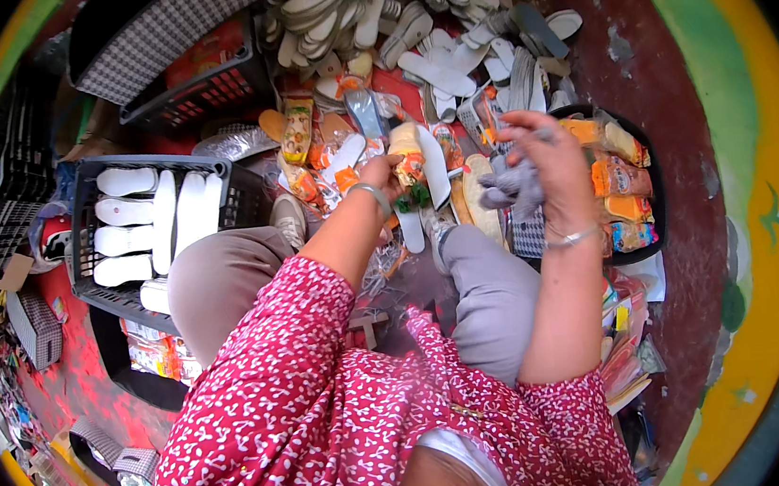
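Note:
My left hand (381, 177) is closed on the lower left side of a clear packet (407, 151) with orange print and a beige insole-like piece inside. A white insole (434, 167) lies right against that packet, and something dark green shows just below it. My right hand (553, 169) is raised to the right, its fingers bent round a soft grey fabric piece (512, 185) that hangs from the palm in finger-like lobes. Whether it is a glove I cannot make out. Below the grey piece lie beige insoles (479, 196).
A dark crate (96, 264) of white insoles stands left. Another basket (194, 97) is behind it. Piles of pale insoles (337, 11) spread at the back. A black tub (656, 205) of orange packets sits right. Loose wrappers (297, 129) lie between my feet and the piles.

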Demonstrator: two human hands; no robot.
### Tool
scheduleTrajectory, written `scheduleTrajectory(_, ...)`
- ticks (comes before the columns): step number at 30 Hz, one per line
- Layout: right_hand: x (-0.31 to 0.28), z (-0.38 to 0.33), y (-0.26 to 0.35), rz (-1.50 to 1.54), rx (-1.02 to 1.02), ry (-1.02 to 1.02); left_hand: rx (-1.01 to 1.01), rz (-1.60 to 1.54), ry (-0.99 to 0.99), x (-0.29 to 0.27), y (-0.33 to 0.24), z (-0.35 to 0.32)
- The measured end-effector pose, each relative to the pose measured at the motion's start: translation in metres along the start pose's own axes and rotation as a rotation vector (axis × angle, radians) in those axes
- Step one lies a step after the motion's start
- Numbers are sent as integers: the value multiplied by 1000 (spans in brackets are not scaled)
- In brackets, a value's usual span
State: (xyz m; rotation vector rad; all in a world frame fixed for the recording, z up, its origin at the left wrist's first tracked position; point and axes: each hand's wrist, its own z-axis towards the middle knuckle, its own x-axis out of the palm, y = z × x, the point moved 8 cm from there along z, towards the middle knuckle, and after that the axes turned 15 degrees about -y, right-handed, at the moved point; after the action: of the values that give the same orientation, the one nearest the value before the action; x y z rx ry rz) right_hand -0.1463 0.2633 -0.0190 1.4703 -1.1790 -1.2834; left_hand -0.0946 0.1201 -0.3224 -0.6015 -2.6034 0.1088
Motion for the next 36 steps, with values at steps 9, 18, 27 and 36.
scheduleTrajectory(9, 61, -77, 76, -493, -1066, 9, 76, 9, 467, 75, -70, -268)
scheduleTrajectory(18, 83, -65, 67, 419, 38, 135, 1186, 586, 285, 73, -153, -371)
scheduleTrajectory(27, 123, -44, 83, 336, -59, 259, 1052, 405, 435, 71, -174, -337)
scheduleTrajectory(36, 129, -19, 56, 670, 184, 214, 859, 294, 441, 72, -169, -308)
